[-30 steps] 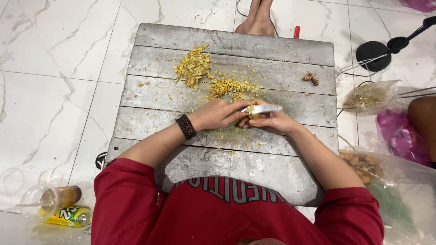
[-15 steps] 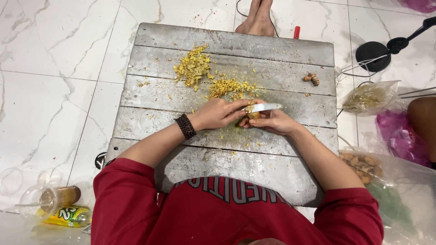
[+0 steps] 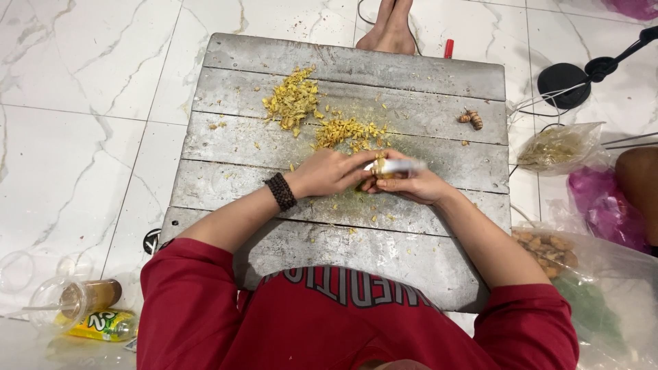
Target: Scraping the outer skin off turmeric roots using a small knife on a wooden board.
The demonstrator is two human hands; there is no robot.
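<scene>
My left hand (image 3: 327,173) grips a small yellow-orange root piece (image 3: 378,166) over the grey wooden board (image 3: 356,226). A dark beaded bracelet (image 3: 282,191) sits on that wrist. My right hand (image 3: 415,183) touches the left and holds a white-handled peeler (image 3: 399,165) against the root. Two heaps of yellow peelings (image 3: 293,100) lie on the board just beyond my hands. A single unpeeled brown root (image 3: 471,118) rests at the board's far right.
A clear bag of brown roots (image 3: 548,248) lies on the floor at right, with a bag of peelings (image 3: 558,147) beyond it. A plastic cup (image 3: 75,298) and a yellow packet (image 3: 103,325) sit at lower left. Someone's bare feet (image 3: 392,27) and a red lighter (image 3: 448,48) are past the board.
My hands stay in the same spot; the peeler has shifted slightly along the root. Everything else is still.
</scene>
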